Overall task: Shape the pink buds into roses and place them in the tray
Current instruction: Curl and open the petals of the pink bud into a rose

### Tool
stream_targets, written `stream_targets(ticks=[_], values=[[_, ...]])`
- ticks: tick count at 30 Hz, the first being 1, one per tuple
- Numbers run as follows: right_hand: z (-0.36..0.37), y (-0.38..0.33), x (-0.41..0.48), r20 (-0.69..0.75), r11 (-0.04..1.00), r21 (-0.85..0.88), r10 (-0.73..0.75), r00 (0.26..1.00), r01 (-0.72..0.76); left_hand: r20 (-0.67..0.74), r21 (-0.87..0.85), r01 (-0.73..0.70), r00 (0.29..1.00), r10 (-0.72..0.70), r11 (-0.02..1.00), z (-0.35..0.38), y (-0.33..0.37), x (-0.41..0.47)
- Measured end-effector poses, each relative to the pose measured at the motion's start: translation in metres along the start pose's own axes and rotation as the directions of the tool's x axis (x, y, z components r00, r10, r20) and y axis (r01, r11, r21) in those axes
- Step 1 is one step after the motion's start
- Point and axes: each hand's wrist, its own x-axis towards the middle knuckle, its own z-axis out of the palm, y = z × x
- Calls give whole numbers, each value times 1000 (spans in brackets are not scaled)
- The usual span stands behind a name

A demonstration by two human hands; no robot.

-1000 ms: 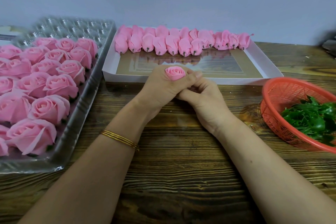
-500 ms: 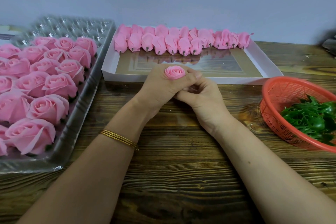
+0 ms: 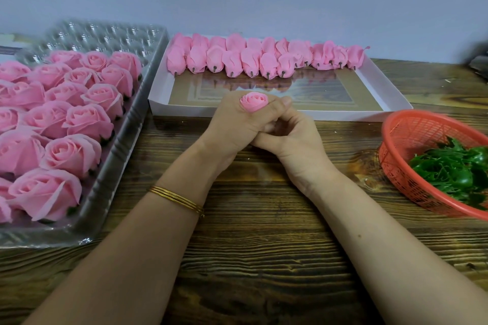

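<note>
Pink is seen on the roses [image 3: 71, 153] at the left, the far buds [image 3: 250, 60] and the held bud [image 3: 253, 101] — green on the leaves [image 3: 446, 174] in the red latticed basket [image 3: 396, 166]. The table [image 3: 264, 258] is streaked dark brown; the bangles [image 3: 177, 199] are gold.

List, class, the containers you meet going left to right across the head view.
Clear plastic tray of shaped pink roses → shallow white cardboard box with the row of pink buds → red plastic mesh basket of green leaves. The left hand, gripping one pink bud, and right hand overlap the box: left out.
</note>
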Motion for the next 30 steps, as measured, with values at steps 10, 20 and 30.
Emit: stream_targets(ticks=[10, 20, 30], values=[[-2, -2, 0, 16, 1000, 1, 17, 1000, -17, 147, 98, -24, 989, 9, 995, -7, 1, 1], [-3, -4, 3, 54, 983, 156, 85, 995, -93, 45, 150, -81, 996, 75, 985, 1, -1, 1], [-5, -14, 3, -166, 973, 223, 97, 981, -59, -36, 340, -187, 977, 211, 922, 0, -10, 4]])
